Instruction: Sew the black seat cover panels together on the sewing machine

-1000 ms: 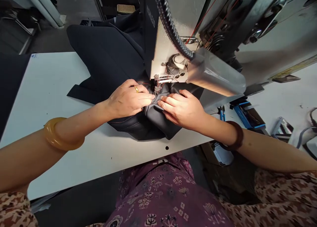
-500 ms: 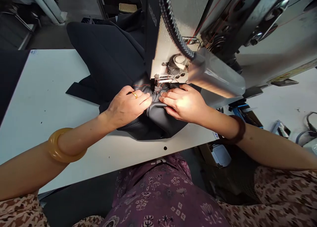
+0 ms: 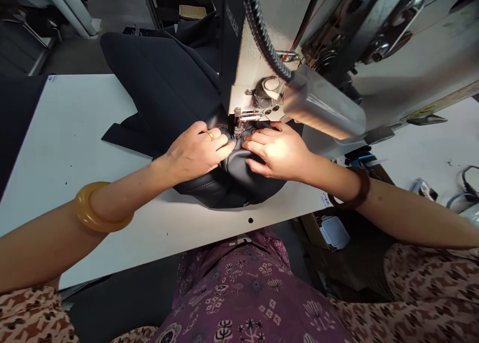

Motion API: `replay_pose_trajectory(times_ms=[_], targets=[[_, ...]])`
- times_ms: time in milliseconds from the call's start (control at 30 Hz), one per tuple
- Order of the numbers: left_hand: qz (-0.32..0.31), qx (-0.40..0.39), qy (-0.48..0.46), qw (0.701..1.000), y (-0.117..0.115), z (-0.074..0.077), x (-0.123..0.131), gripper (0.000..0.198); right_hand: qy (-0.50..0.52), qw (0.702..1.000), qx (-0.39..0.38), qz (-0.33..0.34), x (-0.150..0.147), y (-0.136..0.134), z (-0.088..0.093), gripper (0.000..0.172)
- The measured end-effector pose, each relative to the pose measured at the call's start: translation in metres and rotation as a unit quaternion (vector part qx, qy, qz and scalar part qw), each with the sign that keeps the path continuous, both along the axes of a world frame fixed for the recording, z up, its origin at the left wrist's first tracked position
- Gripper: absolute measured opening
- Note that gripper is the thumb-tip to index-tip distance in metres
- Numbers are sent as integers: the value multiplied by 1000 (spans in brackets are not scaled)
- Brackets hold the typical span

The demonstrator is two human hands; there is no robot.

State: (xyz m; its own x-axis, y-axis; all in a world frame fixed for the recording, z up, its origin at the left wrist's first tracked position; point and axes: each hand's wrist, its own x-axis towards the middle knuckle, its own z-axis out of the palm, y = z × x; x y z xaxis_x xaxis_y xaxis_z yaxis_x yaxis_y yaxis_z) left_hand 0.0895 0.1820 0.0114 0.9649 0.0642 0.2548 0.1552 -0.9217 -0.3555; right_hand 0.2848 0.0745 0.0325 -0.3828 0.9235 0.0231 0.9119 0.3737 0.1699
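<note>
A black leather-like piece (image 3: 232, 176) with a line of light stitching lies bunched on the white table (image 3: 75, 133) under the sewing machine's presser foot (image 3: 238, 127). My left hand (image 3: 194, 151), a gold ring on one finger, presses down on the piece just left of the foot, fingers curled together. On the other side of the foot my right hand (image 3: 279, 151) lies on the same piece with its fingers pressed against it. The fingertips of both hands nearly meet in front of the needle.
The big sewing machine (image 3: 337, 44) with a flexible lamp hose (image 3: 262, 34) fills the upper right. More dark fabric (image 3: 160, 79) spreads behind the hands. Blue tools (image 3: 361, 158) and small items (image 3: 422, 187) lie at the right. A hole (image 3: 250, 220) marks the table's front edge.
Both hands have shifted a little toward the presser foot, and the black piece has moved back with them.
</note>
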Motion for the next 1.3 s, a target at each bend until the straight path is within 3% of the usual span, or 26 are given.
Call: replay_pose_trajectory(times_ms=[133,267,433,933,1100,1233,1300], targets=[[-65,31,2,997,10,-1,-2,29,-14,998,62,5,-11,-12,-11,46],[-4,43,-18,999,-4,-7,-4,33,-47,994,103,1,-12,-16,-22,43],[41,73,-26,996,-24,-7,3,35,-53,992,110,13,-2,-8,-23,38],[118,182,-46,975,-39,-18,15,40,-5,998,60,18,11,7,-15,42],[108,130,-63,984,-36,-19,12,36,26,999,37,11,8,6,-11,41],[35,20,-45,998,-19,-9,5,30,73,996,57,-11,-4,0,-10,55],[-12,2,-15,1000,-12,-5,3,28,64,996,62,-6,-9,-4,-13,56]])
